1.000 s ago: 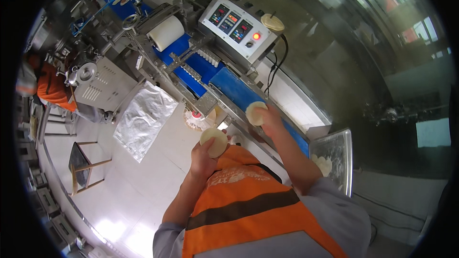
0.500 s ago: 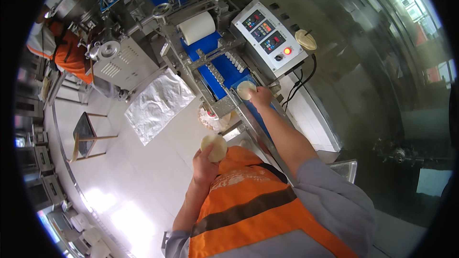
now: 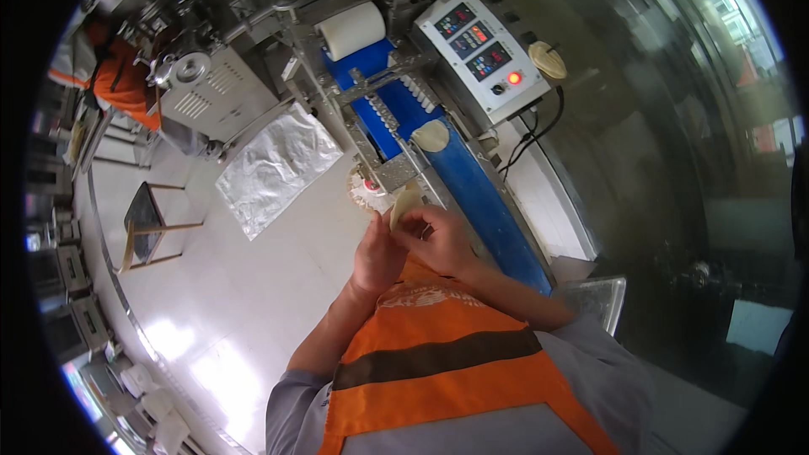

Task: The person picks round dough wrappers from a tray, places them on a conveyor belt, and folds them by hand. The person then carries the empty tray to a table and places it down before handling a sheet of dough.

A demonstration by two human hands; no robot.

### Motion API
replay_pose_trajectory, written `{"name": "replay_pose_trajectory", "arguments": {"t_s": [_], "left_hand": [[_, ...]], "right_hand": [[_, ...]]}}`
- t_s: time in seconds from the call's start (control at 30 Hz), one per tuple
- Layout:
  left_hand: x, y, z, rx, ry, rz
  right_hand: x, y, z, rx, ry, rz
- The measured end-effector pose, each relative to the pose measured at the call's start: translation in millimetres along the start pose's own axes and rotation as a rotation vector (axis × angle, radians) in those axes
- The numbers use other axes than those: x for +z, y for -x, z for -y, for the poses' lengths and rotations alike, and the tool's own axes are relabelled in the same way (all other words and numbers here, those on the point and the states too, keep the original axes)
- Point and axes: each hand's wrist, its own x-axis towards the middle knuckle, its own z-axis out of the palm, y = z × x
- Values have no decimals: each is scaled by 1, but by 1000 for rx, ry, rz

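Observation:
In front of my apron, my left hand (image 3: pixel 377 258) is closed around a pale round dough wrapper (image 3: pixel 406 204), which stands tilted nearly edge-on. Against its right side, my right hand (image 3: pixel 436 240) has its fingers bent and pinched onto the dough. Whether one wrapper or a small stack is between the hands cannot be made out. Another flat dough wrapper (image 3: pixel 431 136) lies on the blue conveyor belt (image 3: pixel 497 211), just past the machine's row of white rollers (image 3: pixel 416 93).
A control box (image 3: pixel 481 53) with a lit red button stands right of the belt, with more dough wrappers (image 3: pixel 547 60) beside it. A white roller (image 3: pixel 352 31) spans the belt. Left are a silver sheet (image 3: pixel 278 168), a chair (image 3: pixel 150 226) and a person in orange (image 3: pixel 125 84).
My right hand has left the belt and come down to meet my left hand at the dough. A wrapper now lies uncovered on the belt near where it was.

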Motion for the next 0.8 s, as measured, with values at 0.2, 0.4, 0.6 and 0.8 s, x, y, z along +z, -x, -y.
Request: {"name": "replay_pose_trajectory", "arguments": {"t_s": [0.2,0.4,0.6,0.8], "left_hand": [[-2,-17,12,-169,-319,98],[7,-24,23,-237,-263,-86],[12,-23,24,-237,-350,-227],[24,-20,17,-154,-742,-250]], "right_hand": [[-19,15,-8,166,-140,-87],[-35,31,-35,267,-240,-126],[-37,37,-51,337,-552,-175],[-44,25,-50,433,-496,-38]]}}
